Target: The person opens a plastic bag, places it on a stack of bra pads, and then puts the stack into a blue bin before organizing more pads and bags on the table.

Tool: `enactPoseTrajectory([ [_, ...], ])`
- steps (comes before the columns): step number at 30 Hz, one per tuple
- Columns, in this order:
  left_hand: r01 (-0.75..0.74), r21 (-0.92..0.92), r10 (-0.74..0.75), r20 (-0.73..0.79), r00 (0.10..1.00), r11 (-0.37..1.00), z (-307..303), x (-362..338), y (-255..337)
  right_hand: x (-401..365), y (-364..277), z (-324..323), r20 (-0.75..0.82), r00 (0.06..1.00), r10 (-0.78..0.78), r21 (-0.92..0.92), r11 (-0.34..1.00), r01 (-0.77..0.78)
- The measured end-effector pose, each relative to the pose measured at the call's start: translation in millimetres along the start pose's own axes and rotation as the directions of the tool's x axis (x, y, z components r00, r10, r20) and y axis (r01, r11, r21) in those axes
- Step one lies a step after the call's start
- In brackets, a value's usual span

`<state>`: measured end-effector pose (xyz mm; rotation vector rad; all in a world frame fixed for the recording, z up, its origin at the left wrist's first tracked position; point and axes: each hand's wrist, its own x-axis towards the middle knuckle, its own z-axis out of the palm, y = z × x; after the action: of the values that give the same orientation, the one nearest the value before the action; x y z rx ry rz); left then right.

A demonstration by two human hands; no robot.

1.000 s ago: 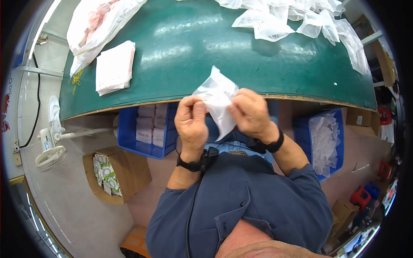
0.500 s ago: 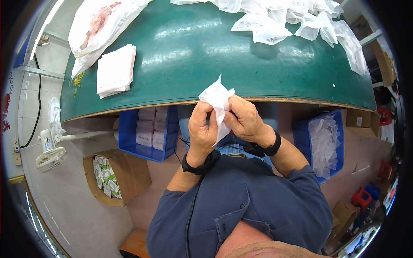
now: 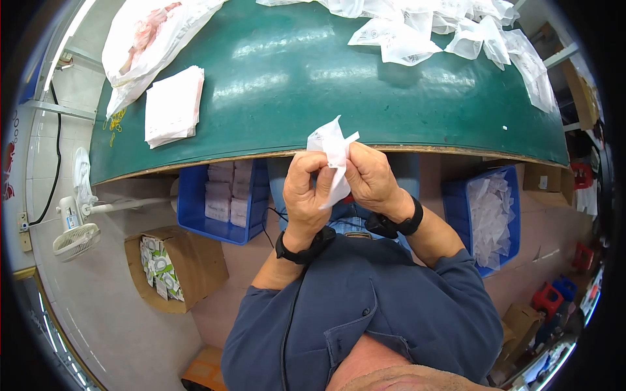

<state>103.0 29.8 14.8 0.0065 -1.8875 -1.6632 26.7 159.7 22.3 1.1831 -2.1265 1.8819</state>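
- The green worktop [image 3: 326, 85] fills the upper view. The person sits at its near edge, so most of what lies on it is within arm's reach.
- A heap of clear bags [image 3: 404, 39] lies loose along the worktop's far right side, spread out rather than stacked.
- Under the worktop's near edge stand the left crate [image 3: 195, 208], holding white packs in rows, and the right crate [image 3: 518, 215], holding loose clear bags. They flank the person's knees, probably so a hand can drop straight down to them.
- A stack of white sheets [image 3: 173, 104] lies squared up on the worktop's left part.
- The left hand [image 3: 306, 192] and right hand [image 3: 368, 179] meet just in front of the worktop's near edge.
- The small white bag [image 3: 332, 146] is held there, clear of the worktop. The fingers of both hands are closed on it, pinching its middle from either side, which seems to keep the thin film gathered. Its top corner stands free.
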Motion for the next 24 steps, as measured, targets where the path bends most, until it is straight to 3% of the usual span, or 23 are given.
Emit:
enactPoseTrajectory([
  [1,-0.001,0.000,0.001,-0.003,1.000,1.000,-3,0,-2,1,0,-4,0.003,1.000,-0.002,0.000,1.000,0.002],
  [4,-0.071,0.289,0.089,-0.051,0.995,0.955,-22,1,-7,-1,1,-23,0.090,0.993,-0.073,-0.291,0.952,0.097],
  [8,-0.042,0.238,0.035,0.033,0.999,0.970,-25,5,-3,-3,2,-29,0.029,0.996,-0.089,-0.240,0.966,0.093],
  [13,-0.090,0.247,0.092,0.005,0.996,0.965,-25,8,8,-3,1,-25,-0.011,1.000,-0.009,-0.193,0.981,0.007],
  [16,0.065,0.099,-0.077,0.116,0.990,0.993,-18,-2,2,0,-2,-15,0.019,0.999,-0.029,-0.092,0.995,0.030],
  [20,-0.112,0.147,0.101,0.081,0.992,0.983,-16,5,-5,-4,-5,-1,0.070,0.986,-0.151,-0.031,0.988,0.153],
  [24,-0.107,0.268,0.061,0.173,0.983,0.957,-31,8,-5,-3,-2,-38,0.083,0.996,-0.038,-0.208,0.977,0.055],
])
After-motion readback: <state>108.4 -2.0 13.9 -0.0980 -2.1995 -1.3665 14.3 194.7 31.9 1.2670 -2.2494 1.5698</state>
